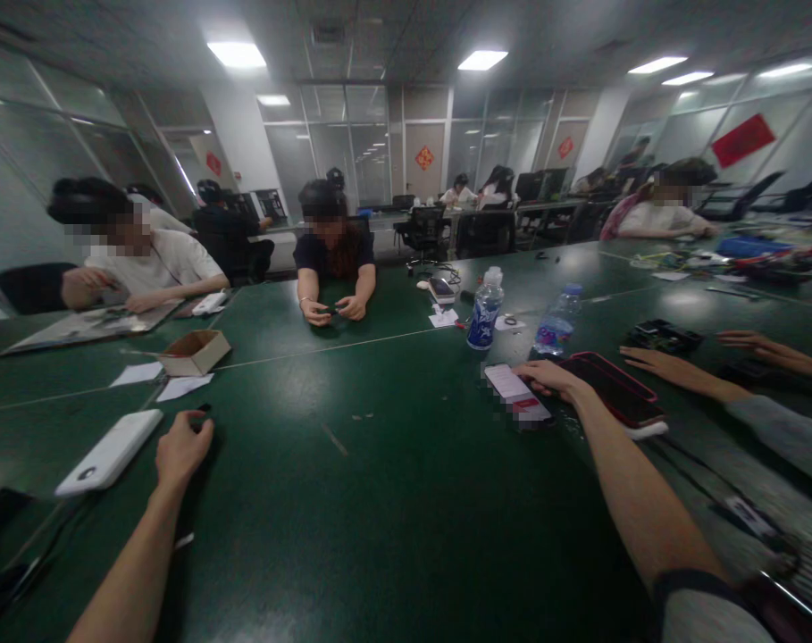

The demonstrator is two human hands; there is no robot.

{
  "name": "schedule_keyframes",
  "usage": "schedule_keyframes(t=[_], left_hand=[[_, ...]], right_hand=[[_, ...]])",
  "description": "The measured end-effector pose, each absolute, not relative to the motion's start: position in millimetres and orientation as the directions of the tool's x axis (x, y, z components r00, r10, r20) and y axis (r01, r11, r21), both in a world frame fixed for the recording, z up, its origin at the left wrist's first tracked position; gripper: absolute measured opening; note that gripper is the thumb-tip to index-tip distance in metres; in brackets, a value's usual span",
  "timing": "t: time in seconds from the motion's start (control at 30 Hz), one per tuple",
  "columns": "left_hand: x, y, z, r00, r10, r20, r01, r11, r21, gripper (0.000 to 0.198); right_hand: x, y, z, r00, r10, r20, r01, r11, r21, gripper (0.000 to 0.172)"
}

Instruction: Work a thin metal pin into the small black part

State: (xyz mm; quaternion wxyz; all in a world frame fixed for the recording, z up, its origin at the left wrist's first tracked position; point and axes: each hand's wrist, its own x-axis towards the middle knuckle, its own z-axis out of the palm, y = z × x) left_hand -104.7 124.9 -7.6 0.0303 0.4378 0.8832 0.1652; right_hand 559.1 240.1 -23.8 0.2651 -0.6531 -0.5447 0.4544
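Observation:
My left hand (186, 442) rests on the green table with its fingers curled. A bit of something small and black (206, 408) shows at its fingertips; its kind is unclear. Left of that hand lies a white power-bank-like device (111, 454). My right hand (551, 378) reaches over a smartphone (513, 389) lying flat with its screen lit. The fingers are stretched out, and their tips touch the phone's right upper edge. Just to the right of this hand is a dark phone-like slab with a pink-red rim (620, 393).
Two plastic bottles (484, 313) stand beyond the phone. An open cardboard box (196, 353) and papers (176, 386) lie at left. Another person's hands (680, 371) rest on the right, near a black device (664, 336). Several people sit around the table.

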Motion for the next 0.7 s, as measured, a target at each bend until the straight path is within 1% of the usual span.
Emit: schedule_keyframes(t=[0.37, 0.53, 0.6, 0.7], left_hand=[[-106.8, 128.2, -10.4, -0.628, 0.767, 0.131, 0.763, 0.574, 0.298, 0.046], [-103.9, 127.9, -7.5, -0.627, 0.768, 0.131, 0.763, 0.572, 0.301, 0.046], [-103.7, 127.9, -6.8, -0.629, 0.767, 0.128, 0.760, 0.572, 0.308, 0.046], [-103.2, 127.0, -5.7, -0.636, 0.761, 0.123, 0.750, 0.573, 0.330, 0.046]], right_hand=[[557.8, 240.2, -15.9, -0.008, 0.937, -0.349, 0.502, -0.298, -0.812, 0.040], [562.4, 235.5, -14.0, -0.070, 0.922, -0.381, 0.468, -0.307, -0.829, 0.034], [566.2, 233.0, -14.1, -0.100, 0.909, -0.404, 0.440, -0.324, -0.838, 0.038], [571.7, 230.0, -14.9, -0.139, 0.893, -0.427, 0.403, -0.343, -0.848, 0.050]])
